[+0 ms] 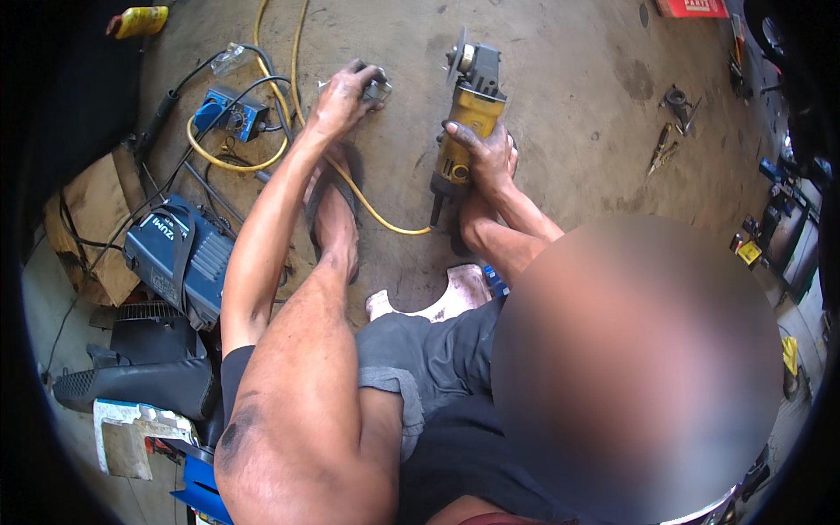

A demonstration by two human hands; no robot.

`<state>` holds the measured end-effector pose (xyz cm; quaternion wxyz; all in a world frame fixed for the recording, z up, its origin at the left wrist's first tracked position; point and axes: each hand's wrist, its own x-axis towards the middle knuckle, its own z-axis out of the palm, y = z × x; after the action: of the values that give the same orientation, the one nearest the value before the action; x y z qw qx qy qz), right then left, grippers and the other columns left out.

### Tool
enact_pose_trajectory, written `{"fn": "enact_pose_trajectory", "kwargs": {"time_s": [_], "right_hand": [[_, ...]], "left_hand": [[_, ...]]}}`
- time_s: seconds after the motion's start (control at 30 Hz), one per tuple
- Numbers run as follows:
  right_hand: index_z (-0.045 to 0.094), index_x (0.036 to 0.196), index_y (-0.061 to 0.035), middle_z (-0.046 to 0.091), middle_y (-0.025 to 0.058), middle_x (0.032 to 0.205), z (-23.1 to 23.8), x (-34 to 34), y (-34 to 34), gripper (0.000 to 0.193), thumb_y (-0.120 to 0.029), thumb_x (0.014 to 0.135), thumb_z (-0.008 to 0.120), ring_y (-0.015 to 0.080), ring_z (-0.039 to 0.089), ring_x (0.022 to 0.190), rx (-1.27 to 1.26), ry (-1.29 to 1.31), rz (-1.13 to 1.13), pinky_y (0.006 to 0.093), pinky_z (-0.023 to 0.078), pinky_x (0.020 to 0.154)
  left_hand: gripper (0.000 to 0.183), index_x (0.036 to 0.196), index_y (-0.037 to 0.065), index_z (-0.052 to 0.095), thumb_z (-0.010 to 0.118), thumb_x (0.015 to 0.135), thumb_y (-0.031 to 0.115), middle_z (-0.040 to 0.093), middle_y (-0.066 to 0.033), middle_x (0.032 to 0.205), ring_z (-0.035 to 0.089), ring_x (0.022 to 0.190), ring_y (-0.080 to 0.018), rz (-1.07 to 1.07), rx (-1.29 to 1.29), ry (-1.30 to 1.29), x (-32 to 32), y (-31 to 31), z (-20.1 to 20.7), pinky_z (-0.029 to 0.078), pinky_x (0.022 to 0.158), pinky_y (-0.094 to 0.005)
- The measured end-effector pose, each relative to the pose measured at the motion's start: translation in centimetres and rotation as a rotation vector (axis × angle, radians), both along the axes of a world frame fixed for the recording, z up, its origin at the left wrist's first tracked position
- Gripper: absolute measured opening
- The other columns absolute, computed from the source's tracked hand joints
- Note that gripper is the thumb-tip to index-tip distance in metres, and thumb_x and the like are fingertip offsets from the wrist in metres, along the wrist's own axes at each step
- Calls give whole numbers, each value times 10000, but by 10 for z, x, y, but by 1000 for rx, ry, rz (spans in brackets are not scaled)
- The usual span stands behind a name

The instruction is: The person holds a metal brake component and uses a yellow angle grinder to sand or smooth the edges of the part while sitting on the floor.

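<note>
My right hand [492, 156] is wrapped round the yellow body of an angle grinder [479, 99]. The grinder stands head-up, its disc [457, 58] on the left side of the grey head, and a yellow cord [376, 213] leaves its lower end. Out to the left, just above my foot, my left hand [343, 101] is closed on a small greyish metal piece [378, 90]. Fingers cover much of that piece, so its exact kind does not show. A gap of bare floor separates the piece from the disc.
Left of me lie a blue control box [236, 112] with tangled cables, a dark blue machine [175, 249] and a yellow bottle [140, 22]. Pliers [663, 149] rest on the floor at right. A pale low stool [442, 302] is under me. A blurred disc hides the lower right.
</note>
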<state>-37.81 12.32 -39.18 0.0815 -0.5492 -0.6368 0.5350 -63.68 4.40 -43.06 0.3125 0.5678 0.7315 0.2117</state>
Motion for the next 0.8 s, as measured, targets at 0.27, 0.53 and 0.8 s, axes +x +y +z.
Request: {"fn": "enact_pose_trajectory", "kwargs": {"time_s": [0.27,0.53,0.8], "right_hand": [[690,1041,-40,734,84,884,13,-2,4,583,-536,744,763,209,704,831,-10,-37,68,352,534,797],[678,1034,-31,722,73,877,-5,3,-3,525,-467,763,785,176,688,791,-53,70,1,336,542,752],[645,1053,-25,712,77,875,2,-2,-1,480,-387,777,797,177,690,780,-68,93,-31,324,552,729]], "left_hand": [[244,970,21,680,768,803,175,685,-176,897,674,809,-347,212,19,-50,-5,3,-11,523,724,-417],[223,987,-16,654,664,917,196,701,-189,923,685,809,-325,169,108,-178,52,-27,11,535,733,-407],[705,1365,-26,372,732,802,199,595,-175,1214,570,1144,-249,164,-532,-1173,114,-61,30,435,1020,-383]]}}
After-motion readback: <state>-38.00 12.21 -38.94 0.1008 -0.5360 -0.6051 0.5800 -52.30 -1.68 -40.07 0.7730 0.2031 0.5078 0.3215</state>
